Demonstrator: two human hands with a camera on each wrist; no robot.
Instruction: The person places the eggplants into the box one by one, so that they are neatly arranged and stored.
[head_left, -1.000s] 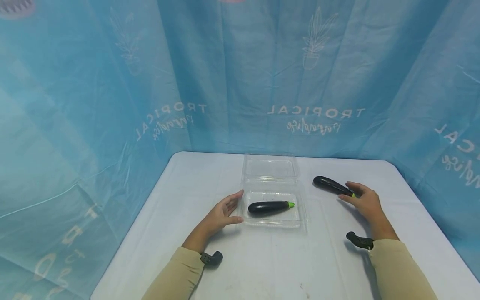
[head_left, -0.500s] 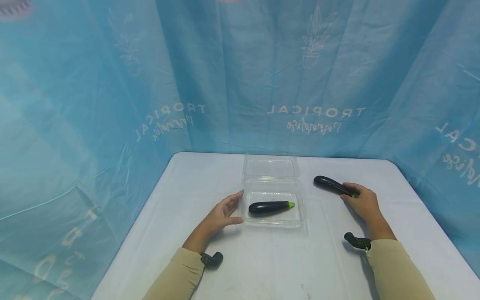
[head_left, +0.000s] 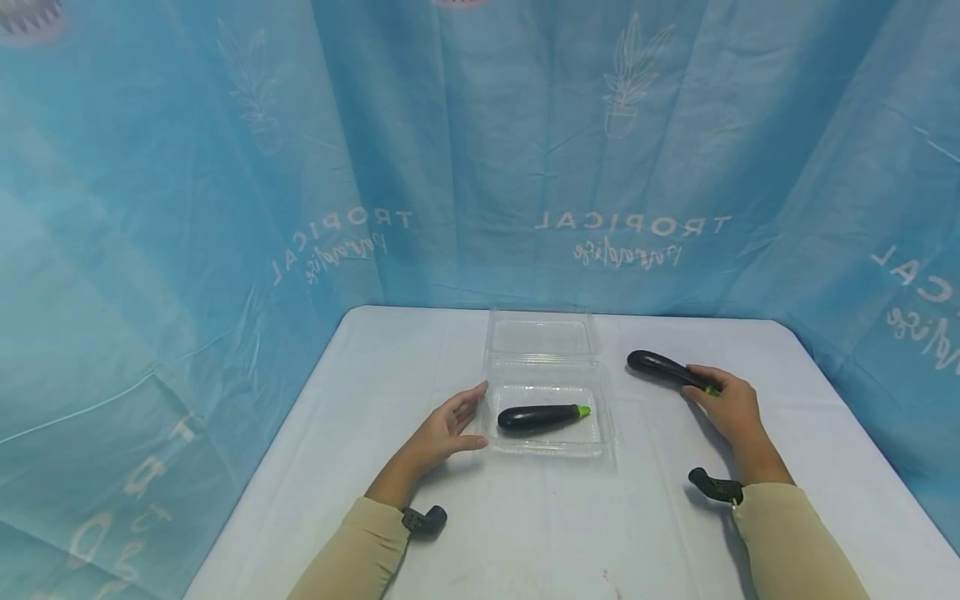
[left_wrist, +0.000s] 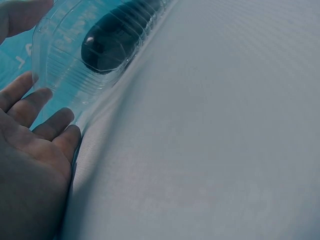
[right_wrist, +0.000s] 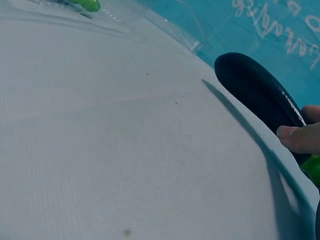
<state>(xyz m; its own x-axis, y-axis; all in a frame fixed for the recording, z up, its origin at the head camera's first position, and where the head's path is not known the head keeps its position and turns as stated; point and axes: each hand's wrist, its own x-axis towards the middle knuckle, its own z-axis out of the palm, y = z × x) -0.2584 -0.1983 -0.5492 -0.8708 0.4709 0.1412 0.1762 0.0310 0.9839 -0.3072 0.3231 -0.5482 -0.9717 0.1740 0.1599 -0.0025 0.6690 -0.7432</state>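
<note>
A clear plastic clamshell box stands with its lid folded back. One dark eggplant with a green stem lies across its base. My left hand is at the box's left side, thumb and fingers spread; in the left wrist view the loosely bent fingertips meet the clear wall. To the right, my right hand pinches a second eggplant near its green stem. In the right wrist view that eggplant points its blunt end away, with a shadow beside it; the stem is partly covered by the fingers.
A white cloth covers the table, with small specks near the front. Blue printed curtains hang behind it and at both sides. Dark wrist cameras sit on both wrists, the left one close to the tabletop.
My right hand's fingers have closed around the stem end of the right eggplant, which has barely shifted. My left hand and the box stay put.
</note>
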